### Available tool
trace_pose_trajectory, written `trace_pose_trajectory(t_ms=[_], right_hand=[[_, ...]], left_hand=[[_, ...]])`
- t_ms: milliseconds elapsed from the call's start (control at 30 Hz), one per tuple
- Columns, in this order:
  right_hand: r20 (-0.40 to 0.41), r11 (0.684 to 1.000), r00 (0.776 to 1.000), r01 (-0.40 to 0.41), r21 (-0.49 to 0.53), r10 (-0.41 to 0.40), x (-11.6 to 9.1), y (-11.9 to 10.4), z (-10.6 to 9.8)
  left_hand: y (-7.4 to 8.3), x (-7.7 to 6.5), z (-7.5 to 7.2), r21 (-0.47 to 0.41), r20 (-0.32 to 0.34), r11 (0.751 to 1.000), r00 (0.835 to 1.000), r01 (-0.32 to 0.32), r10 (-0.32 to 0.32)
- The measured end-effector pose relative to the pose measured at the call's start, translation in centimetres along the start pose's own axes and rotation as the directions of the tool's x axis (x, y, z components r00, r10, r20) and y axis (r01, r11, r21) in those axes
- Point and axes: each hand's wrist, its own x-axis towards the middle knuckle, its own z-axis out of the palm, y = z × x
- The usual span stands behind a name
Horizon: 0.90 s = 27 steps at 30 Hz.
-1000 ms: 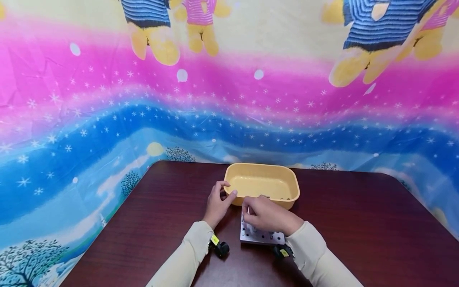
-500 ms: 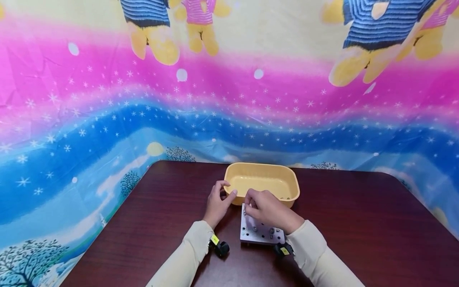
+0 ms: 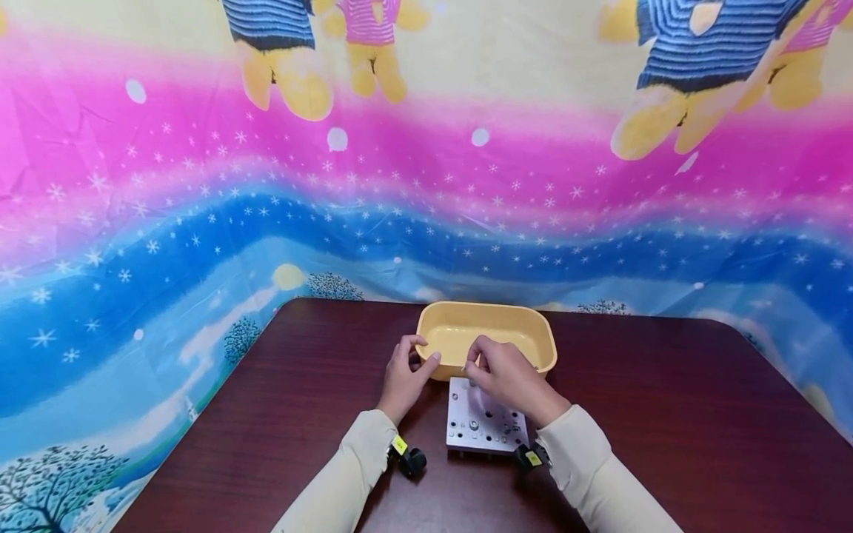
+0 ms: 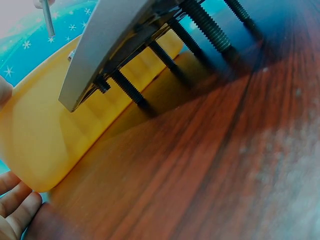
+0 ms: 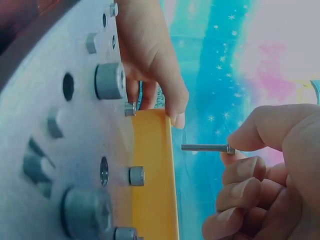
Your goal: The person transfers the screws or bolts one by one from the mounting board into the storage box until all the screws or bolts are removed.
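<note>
At the front left corner of the yellow plastic bin [image 3: 438, 373], my left hand [image 3: 403, 379] holds the rim between thumb and fingers. My right hand [image 3: 512, 379] is raised over the back of a metal plate [image 3: 466, 411]. Between its thumb and index finger it pinches a thin bolt [image 5: 205, 147] near the head; the shank lies clear of the plate in the right wrist view. Socket-head bolts [image 5: 111, 81] of different sizes sit in the plate, beside bare holes [image 5: 68, 86]. Threaded shanks [image 4: 160, 54] stick out below the plate in the left wrist view.
The plate stands just in front of the bin on a dark red wooden table [image 3: 320, 385]. Behind the table hangs a patterned cloth [image 3: 426, 185]. A small black wrist camera [image 3: 412, 463] sits at the left cuff. My right hand partly hides the bin's inside.
My right hand has moved right and slightly up from the plate's back left corner, uncovering a bolt head there. The left hand and the bin have stayed in place.
</note>
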Motion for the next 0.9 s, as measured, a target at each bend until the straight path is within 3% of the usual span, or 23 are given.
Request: trace_pose_trajectory(t_ms=[433,900], right_hand=[[-0.077,0.998,0.995,-0.060,0.007,0.060,0.2,0.8,-0.2],[-0.096,0.992,0.988,-0.122,0.019,0.123,0.2,1.4,-0.9]], left_hand=[[0.0,-0.1,0.0,0.006,0.000,1.000,1.000,-0.002,0.002],[-0.1,-0.1,0.0,-0.001,0.005,1.000,1.000,-0.001,0.001]])
